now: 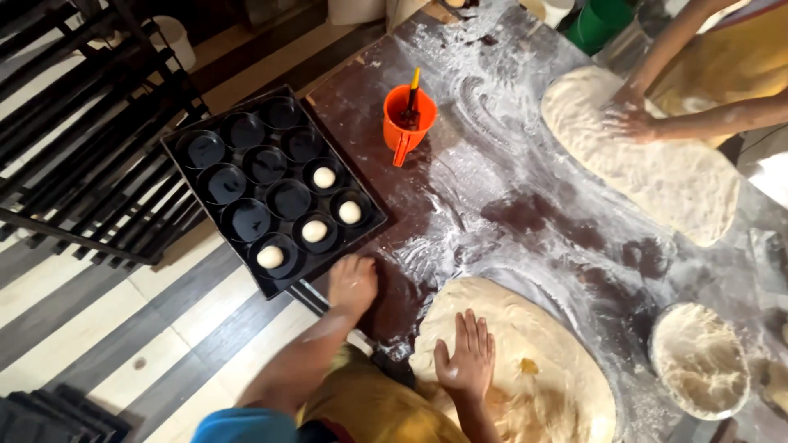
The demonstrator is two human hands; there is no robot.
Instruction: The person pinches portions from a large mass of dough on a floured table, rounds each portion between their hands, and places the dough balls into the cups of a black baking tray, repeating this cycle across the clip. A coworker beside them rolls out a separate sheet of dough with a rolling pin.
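I'm looking down on a floured dark worktable (525,213); my right hand (466,357) lies flat on the near slab of dough (525,369), fingers spread and straight, gripping nothing, palm pressing the near-left edge, which I judge pins the mass in place; my left hand (353,283) sits on the table just beside the near corner of the black bun tray (185,164), fingers curled under so I cannot tell whether they hold anything, perhaps a small piece of dough.

The tray hangs off the left edge of the table, close to that hand, so its cups are an easy reach; four dough balls (314,230) fill the cups along its right side, nearest the dough, the rest stand bare.

Farther off, an orange cup (405,123) with a brush in it stands just right of the tray; far right, another person's hands (630,119) press a second dough slab (648,164); a round bowl of dough (698,357) sits near right; a dark rack (74,123) stands left.
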